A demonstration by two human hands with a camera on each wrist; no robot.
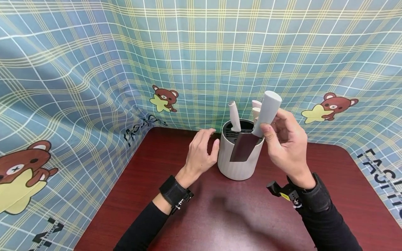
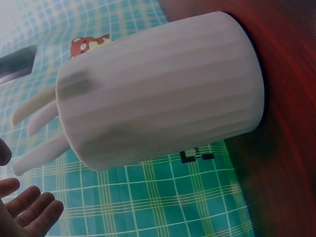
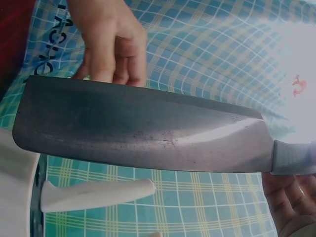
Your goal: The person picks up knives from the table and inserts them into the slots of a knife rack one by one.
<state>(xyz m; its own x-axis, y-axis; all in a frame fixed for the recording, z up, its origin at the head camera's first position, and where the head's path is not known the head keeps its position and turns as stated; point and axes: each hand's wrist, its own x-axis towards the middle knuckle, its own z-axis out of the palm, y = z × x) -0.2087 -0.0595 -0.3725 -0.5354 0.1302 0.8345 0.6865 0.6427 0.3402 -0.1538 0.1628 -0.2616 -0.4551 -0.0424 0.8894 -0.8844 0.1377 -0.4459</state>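
Observation:
My right hand [image 1: 290,146] pinches the pale grey handle of a cleaver [image 1: 244,148], thumb in front and fingers behind. Its broad blade points down to the left, across the front of the white ribbed knife block [image 1: 236,165] in the head view. Seen from the right wrist, the whole blade [image 3: 143,128] shows, beyond the block's rim. At the block's left side is my left hand [image 1: 201,153], fingers loosely extended and holding nothing. A white knife handle [image 1: 234,116] leans up out of the black slotted top. Two more handles, one pinkish [image 1: 256,103], one cream, are partly hidden by the cleaver.
The block stands on a dark red wooden table [image 1: 194,216] near its back edge. Blue and yellow checked cloth [image 1: 201,69] with printed bears hangs behind and along both sides. Each wrist wears a black strap with a small camera.

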